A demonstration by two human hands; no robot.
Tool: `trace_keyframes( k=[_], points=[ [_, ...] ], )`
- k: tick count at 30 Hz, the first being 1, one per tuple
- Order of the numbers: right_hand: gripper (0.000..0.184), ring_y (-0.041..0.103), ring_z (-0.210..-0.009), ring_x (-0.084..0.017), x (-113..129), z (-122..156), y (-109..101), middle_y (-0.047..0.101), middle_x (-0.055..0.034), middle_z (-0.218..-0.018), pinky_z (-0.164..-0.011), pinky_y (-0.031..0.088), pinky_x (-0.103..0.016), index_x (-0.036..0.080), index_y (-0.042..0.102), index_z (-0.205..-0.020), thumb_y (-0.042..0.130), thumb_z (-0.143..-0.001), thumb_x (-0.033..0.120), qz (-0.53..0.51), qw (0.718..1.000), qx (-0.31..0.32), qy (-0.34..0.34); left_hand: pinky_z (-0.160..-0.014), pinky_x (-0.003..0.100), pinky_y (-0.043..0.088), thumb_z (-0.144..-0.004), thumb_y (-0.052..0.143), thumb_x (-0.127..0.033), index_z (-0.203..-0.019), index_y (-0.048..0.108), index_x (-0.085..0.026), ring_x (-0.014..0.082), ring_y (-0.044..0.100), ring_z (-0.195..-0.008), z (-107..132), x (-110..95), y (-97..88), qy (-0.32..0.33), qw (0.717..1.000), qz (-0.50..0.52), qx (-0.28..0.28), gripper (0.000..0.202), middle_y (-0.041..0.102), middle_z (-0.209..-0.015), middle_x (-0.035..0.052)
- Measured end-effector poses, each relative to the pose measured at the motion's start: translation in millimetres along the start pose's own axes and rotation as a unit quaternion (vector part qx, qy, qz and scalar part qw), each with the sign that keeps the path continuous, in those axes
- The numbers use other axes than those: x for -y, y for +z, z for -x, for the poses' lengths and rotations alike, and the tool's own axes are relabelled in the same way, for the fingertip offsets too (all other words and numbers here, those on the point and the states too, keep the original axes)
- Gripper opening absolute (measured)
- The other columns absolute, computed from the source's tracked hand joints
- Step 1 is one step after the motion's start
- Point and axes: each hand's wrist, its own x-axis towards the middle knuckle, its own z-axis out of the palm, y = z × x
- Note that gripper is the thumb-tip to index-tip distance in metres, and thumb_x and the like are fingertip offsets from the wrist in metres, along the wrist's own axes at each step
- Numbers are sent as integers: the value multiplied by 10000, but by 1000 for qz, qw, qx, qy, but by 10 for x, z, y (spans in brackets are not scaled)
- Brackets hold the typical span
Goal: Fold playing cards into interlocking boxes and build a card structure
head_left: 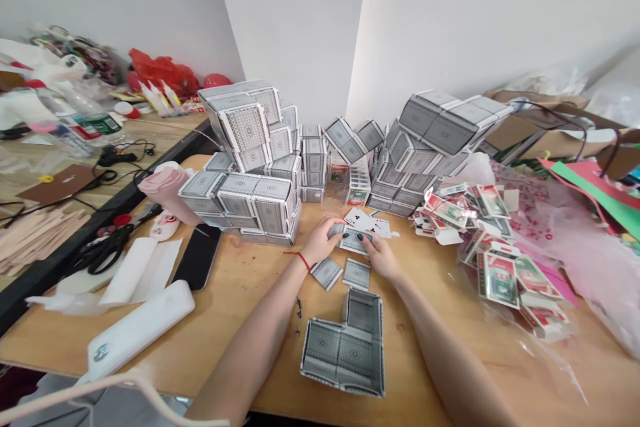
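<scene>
In the head view my left hand (323,241) and my right hand (381,255) meet over the table, fingers closed on grey-backed playing cards (353,240). Whether these are one folded card or several cannot be told. Just behind them lie face-up playing cards (359,219). Closer to me two loose grey-backed cards lie face down, a tilted card (327,273) by my left wrist and a straighter card (357,275) by my right. Between my forearms stands an L-shaped open box built from cards (345,353).
Stacked card-built blocks rise at the left (255,197) and right (435,123). Emptied card packs (497,277) and plastic wrap (565,233) crowd the right side. A phone (199,257), black scissors (107,250) and a white case (140,327) lie left.
</scene>
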Motion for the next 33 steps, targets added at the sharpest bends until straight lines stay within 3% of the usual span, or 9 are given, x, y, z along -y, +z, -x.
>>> trace_keyframes(
  k=[15,22,26,29,33],
  points=[
    [334,497,-597,-165,-32,1,56,544,-13,-664,-532,407,-279,189,524,-847,390,-791,489,24,999,-12,17,-954,369,332,-737,378,-23,-1060,491,-192,176,423,-1095,21,67,123,8,997,53,52,382,507,-1106,60],
    [312,371,-387,-112,82,48,35,410,47,-466,-395,312,-234,210,434,-730,345,-821,494,16,999,23,36,-951,371,339,-742,387,-43,-1056,485,-191,184,438,-1085,19,57,137,-13,997,64,30,361,513,-1106,64],
    [316,407,-486,-118,114,47,-26,438,34,-543,-473,339,-239,200,454,-718,469,-753,514,45,999,14,-7,-934,350,351,-759,401,-74,-1084,440,-175,177,455,-1059,-1,102,77,-48,995,80,-41,343,507,-1112,68],
    [371,422,-574,-134,147,45,-116,446,24,-605,-536,360,-248,189,495,-743,652,-600,495,96,992,67,-44,-811,295,434,-766,394,-86,-1100,417,-180,160,501,-959,-8,152,34,-90,989,93,-64,347,508,-1091,60],
    [561,445,-845,-214,281,78,-215,506,-47,-915,-739,376,-322,207,532,-907,758,-449,439,197,955,203,-91,-563,215,465,-792,366,-125,-1110,408,-199,113,531,-730,-16,203,27,-144,980,126,-58,329,499,-1066,57]
  ],
)
